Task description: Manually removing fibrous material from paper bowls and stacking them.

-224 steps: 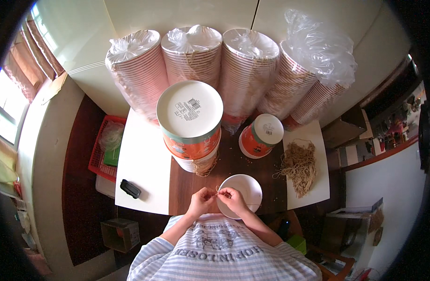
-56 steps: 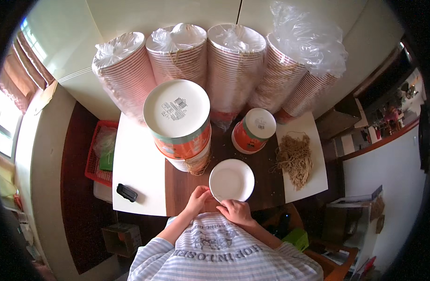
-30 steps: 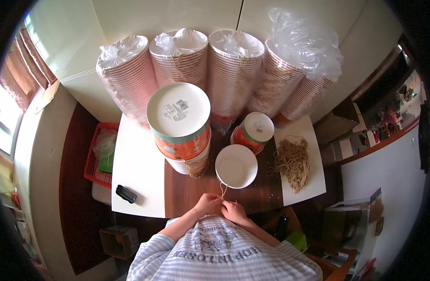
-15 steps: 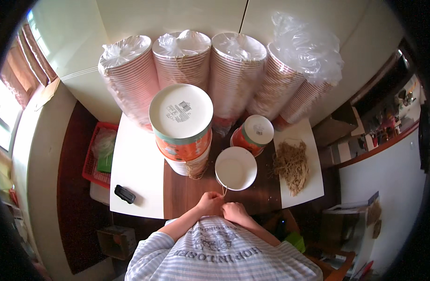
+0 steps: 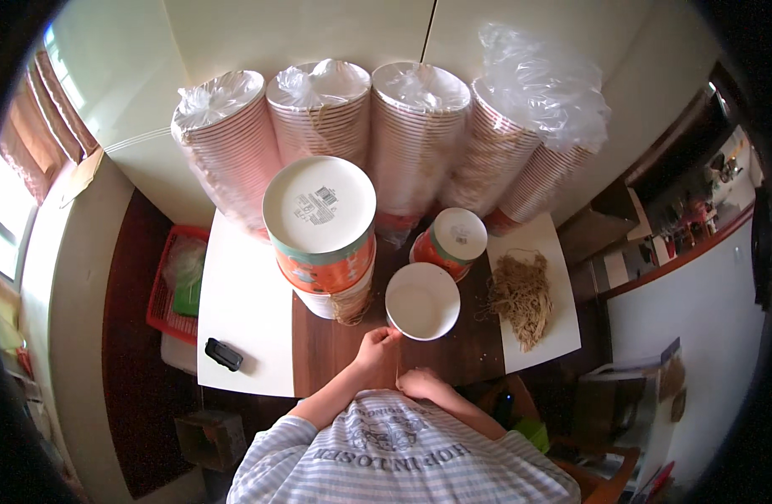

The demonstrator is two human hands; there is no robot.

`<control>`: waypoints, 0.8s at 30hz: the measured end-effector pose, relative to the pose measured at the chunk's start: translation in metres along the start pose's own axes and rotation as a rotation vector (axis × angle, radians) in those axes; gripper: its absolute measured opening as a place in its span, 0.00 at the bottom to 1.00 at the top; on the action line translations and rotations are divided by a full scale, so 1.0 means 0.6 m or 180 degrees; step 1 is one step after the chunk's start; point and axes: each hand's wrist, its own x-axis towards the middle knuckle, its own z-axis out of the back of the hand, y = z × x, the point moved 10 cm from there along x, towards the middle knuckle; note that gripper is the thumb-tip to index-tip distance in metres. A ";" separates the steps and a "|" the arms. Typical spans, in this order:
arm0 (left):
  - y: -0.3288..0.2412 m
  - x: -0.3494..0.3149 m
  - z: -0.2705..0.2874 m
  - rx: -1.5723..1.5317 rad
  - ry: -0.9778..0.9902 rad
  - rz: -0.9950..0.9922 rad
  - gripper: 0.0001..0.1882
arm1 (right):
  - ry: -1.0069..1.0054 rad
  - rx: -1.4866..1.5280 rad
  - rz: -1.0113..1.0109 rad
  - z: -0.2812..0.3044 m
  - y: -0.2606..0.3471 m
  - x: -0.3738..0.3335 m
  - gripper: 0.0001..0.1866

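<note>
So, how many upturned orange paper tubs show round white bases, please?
2: a large orange paper tub left of centre, and a small orange paper tub right of centre; others may be nested underneath.

Striped shirt (image 5: 336,437): large grey lettering (image 5: 386,473), legible | large upturned tub (image 5: 327,273): barcode (image 5: 325,196) and fine print (image 5: 313,212) on base, too small to read | small upturned tub (image 5: 441,252): base marks (image 5: 462,234), illegible

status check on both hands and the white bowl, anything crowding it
Left hand at near-left rim of white bowl; right hand lower, thin string between them, grips unclear. Bowl mouth up. Small orange tub close behind.
</note>
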 end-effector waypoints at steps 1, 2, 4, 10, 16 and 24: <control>0.003 0.002 0.005 -0.0001 -0.0008 -0.0004 0.06 | 0.0095 -0.0137 0.0105 -0.008 0.005 0.003 0.11; 0.005 0.007 0.009 0.0199 0.0064 -0.0099 0.06 | 0.0096 -0.0141 0.0113 -0.010 0.004 0.006 0.11; 0.010 0.012 0.012 0.0400 0.0133 -0.0195 0.07 | 0.0259 0.0017 -0.0227 -0.021 -0.015 0.010 0.13; 0.007 0.020 0.001 0.1686 0.0113 -0.0651 0.10 | 0.0002 0.0034 -0.0266 -0.069 -0.042 0.055 0.14; -0.007 0.001 -0.008 0.1276 -0.0311 -0.0585 0.09 | 0.0186 0.0203 -0.0355 -0.076 -0.044 0.049 0.15; 0.006 0.006 -0.008 0.0382 -0.0156 -0.0283 0.08 | -0.1409 0.1560 -0.0120 0.032 -0.057 -0.024 0.14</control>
